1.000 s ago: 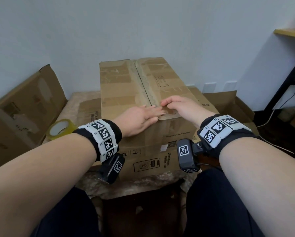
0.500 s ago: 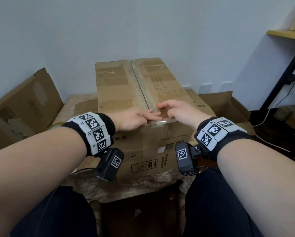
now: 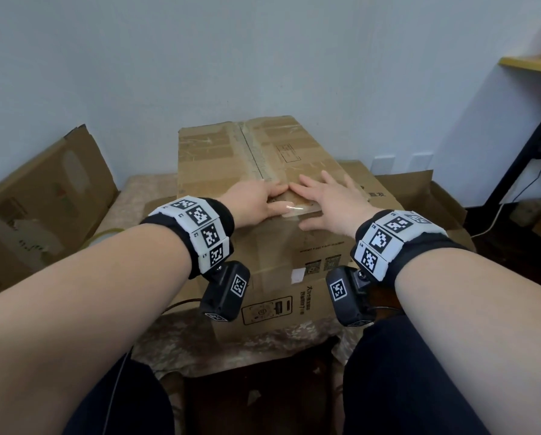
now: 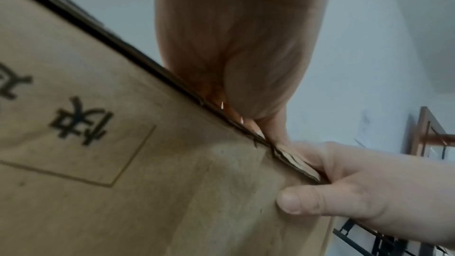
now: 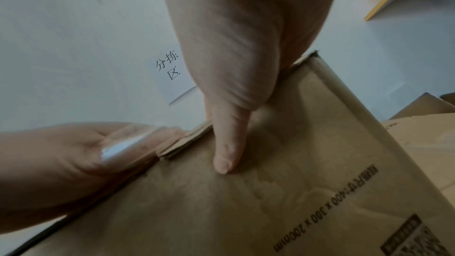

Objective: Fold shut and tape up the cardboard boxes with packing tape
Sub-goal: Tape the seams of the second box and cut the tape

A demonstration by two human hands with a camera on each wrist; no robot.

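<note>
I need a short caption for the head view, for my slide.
Left hand and right hand press flat on the taped seam at the near edge of a closed cardboard box.

**Matt cardboard, glossy tape**

The cardboard box (image 3: 256, 171) under my palms is matt brown corrugated board, scuffed, its near edge frayed so the layers show. A strip of clear tape (image 3: 294, 210) at that edge shines glossy; I think the seam strip is the same film, though it looks dull from here. My wristbands (image 3: 200, 227) are black cloth with smooth white plastic-looking tiles. The table cover (image 3: 263, 340) seems a mottled, rough fabric. The wall (image 3: 263, 58) is matt.
</note>
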